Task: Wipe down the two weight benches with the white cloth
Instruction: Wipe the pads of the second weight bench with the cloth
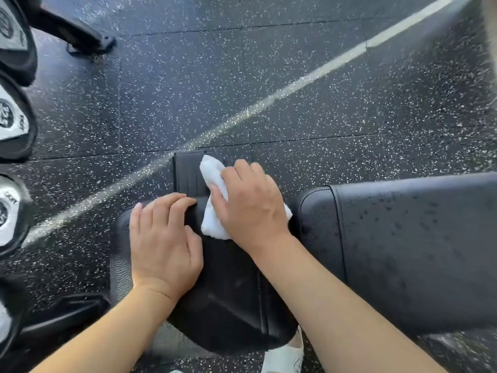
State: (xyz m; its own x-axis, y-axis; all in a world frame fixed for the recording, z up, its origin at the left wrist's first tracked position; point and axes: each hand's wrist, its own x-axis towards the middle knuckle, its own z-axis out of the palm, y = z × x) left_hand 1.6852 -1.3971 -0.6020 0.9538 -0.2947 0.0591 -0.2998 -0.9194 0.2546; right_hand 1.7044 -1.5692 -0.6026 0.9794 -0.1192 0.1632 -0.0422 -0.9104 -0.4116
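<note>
A black padded weight bench lies below me, with its small seat pad (231, 292) at the centre and its long back pad (416, 251) running off to the right. My right hand (250, 203) grips a crumpled white cloth (212, 170) and presses it on the far edge of the seat pad. My left hand (164, 238) rests on the seat pad's left side, its fingers bent over the far edge. Small dark droplets dot the back pad. Only one bench is in view.
Dark speckled rubber flooring (269, 90) with a pale diagonal line surrounds the bench. Round dumbbell ends (10, 122) line the left edge. A black frame foot (80, 36) stands at the top left, another foot (188, 173) beyond the seat. A white shoe (285, 356) shows below.
</note>
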